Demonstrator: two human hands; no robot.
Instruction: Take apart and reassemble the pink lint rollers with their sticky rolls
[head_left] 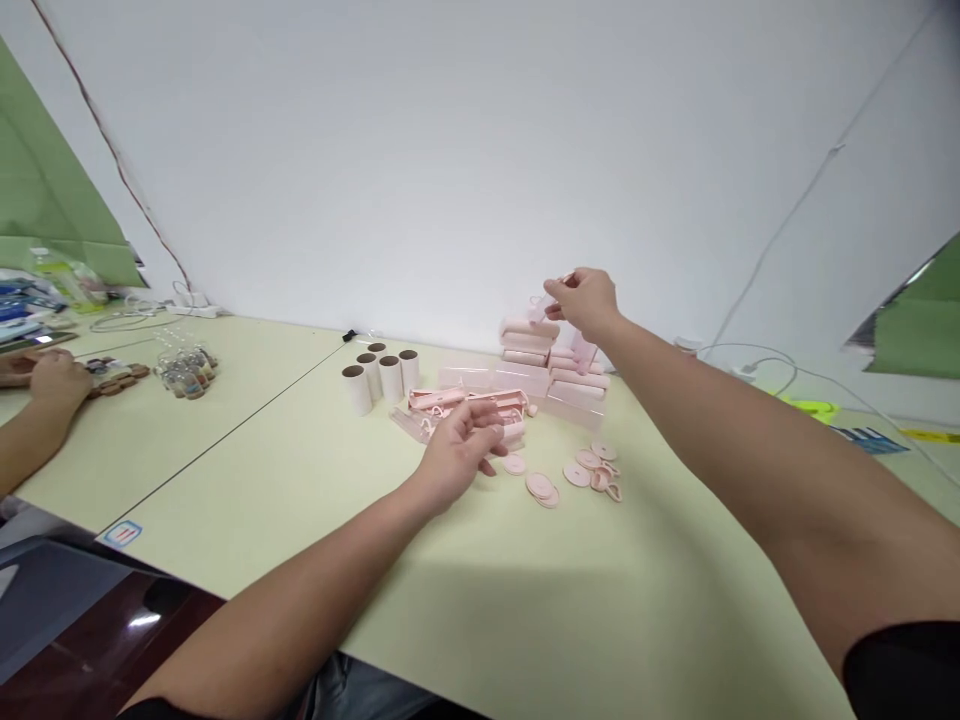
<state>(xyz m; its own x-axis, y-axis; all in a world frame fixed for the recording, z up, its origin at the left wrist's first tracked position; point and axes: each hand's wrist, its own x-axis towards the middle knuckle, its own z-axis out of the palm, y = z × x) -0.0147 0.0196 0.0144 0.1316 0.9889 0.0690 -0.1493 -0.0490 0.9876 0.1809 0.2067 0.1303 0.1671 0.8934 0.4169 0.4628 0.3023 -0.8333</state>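
My right hand is raised over the back of the table, its thumb and fingers pinched on a small pale pink translucent piece whose kind I cannot make out. Just beneath it are stacked pink rolls with clear plastic boxes in front. My left hand hovers palm-in with fingers apart and slightly curled, holding nothing visible. Behind its fingers lies a heap of pink plastic parts, partly hidden. Flat pink discs and pink pieces with loops lie to its right.
Several white cardboard tubes stand upright left of the pink parts. At far left, another person's hands are near brown discs and a cluster of small bottle-like items. White cables run along the right side by the wall.
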